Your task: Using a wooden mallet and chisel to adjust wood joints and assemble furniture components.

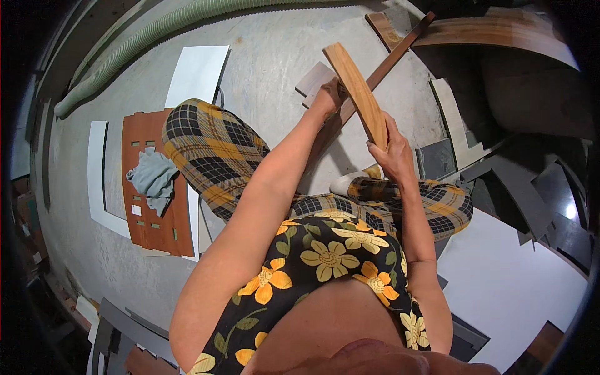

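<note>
A slightly curved, light-brown wooden slat (355,85) is held up at a slant between my two hands. My right hand (395,151) is closed round its near end, with the thumb against the side. My left hand (331,96) is closed at its left edge, farther up; some fingers are hidden behind the wood. Below the slat, a long dark-brown wooden strip (400,53) runs diagonally between my legs. A small pale wooden board (314,80) lies just beyond my left hand, partly covered by it.
At the left lie a brown slotted panel (153,234) with a grey cloth (152,177) on it, and white boards (197,72). A ribbed green hose (150,44) curves along the back. Curved wood (494,32), dark offcuts (509,194) and a white sheet (500,284) are at the right.
</note>
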{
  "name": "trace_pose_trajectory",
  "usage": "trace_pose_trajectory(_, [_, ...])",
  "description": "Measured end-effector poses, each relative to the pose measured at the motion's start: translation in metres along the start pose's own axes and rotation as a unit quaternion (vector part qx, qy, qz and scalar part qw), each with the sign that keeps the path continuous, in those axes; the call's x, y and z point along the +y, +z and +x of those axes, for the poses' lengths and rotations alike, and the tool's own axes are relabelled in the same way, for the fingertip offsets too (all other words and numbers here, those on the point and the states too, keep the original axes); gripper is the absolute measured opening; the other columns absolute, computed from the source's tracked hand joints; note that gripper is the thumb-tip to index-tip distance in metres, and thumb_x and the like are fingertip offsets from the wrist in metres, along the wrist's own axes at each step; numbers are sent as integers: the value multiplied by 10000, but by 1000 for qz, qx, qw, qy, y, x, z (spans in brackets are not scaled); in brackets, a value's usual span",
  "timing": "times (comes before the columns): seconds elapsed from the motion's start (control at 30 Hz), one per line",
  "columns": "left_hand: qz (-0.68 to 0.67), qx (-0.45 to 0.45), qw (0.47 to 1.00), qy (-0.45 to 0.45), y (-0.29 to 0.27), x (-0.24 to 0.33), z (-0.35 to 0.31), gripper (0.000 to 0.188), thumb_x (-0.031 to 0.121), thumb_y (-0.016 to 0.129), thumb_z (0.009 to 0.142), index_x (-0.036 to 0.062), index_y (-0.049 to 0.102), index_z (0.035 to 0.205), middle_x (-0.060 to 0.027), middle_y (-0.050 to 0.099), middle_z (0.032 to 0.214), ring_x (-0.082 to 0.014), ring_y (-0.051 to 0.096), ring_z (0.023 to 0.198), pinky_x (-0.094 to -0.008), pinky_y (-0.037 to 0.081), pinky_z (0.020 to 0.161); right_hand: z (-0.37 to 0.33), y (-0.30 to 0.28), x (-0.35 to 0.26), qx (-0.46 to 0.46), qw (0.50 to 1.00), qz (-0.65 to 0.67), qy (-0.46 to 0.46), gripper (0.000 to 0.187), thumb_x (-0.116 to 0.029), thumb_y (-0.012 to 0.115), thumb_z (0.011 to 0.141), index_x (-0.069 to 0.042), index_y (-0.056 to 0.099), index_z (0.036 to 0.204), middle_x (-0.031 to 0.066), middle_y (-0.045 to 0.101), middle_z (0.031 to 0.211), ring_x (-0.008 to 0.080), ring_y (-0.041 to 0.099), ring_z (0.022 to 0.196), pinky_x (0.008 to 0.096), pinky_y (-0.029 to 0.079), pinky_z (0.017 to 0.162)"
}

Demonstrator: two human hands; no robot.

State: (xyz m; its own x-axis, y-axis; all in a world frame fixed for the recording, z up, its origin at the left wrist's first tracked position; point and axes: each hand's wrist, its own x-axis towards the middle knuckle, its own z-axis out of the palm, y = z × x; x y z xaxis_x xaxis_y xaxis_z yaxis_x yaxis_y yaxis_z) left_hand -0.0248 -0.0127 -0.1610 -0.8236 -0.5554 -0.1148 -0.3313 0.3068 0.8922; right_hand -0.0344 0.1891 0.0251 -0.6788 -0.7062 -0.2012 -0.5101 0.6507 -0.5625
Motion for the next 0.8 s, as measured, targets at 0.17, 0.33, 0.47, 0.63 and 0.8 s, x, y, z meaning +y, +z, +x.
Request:
trace_pose_trajectory(0.17, [-65,-13,998,16,-7,6,-9,358,141,634,846,39,556,1180,-201,661,1052,-320,638,1001,-383,495,836,-1,4,-2,69,995,54,-50,705,-203,667,738,-189,366,1376,214,654,1012,431,617,955,488,488,793])
trace_pose_trajectory(0.33, [-54,-26,998,-27,-11,19,-11,451,125,667,824,9,510,1231,-201,660,1085,-329,637,1031,-385,509,846,1,17,20,-13,999,-7,34,704,-201,671,740,-187,368,1375,229,651,1005,433,618,954,476,495,790])
trace_pose_trajectory(0.47, [7,-36,999,-3,-7,0,-7,478,164,673,826,4,494,1240,-223,650,1091,-358,629,1027,-404,506,844,-1,11,18,9,1000,20,13,700,-209,673,744,-186,370,1374,244,647,1006,441,618,949,472,497,798])
trace_pose_trajectory(0.63, [-8,-41,999,17,-4,4,-10,453,174,681,820,46,504,1217,-230,648,1049,-379,628,995,-425,500,842,-3,0,13,87,991,97,-5,721,-170,695,730,-150,370,1373,241,646,1019,432,638,916,460,515,780])
trace_pose_trajectory(0.8, [28,-24,999,22,-2,-3,-8,431,176,683,813,44,511,1186,-216,650,998,-380,633,963,-427,505,820,-5,-4,4,125,982,130,-62,730,-149,697,721,-152,369,1374,244,641,1018,433,635,919,452,516,781])
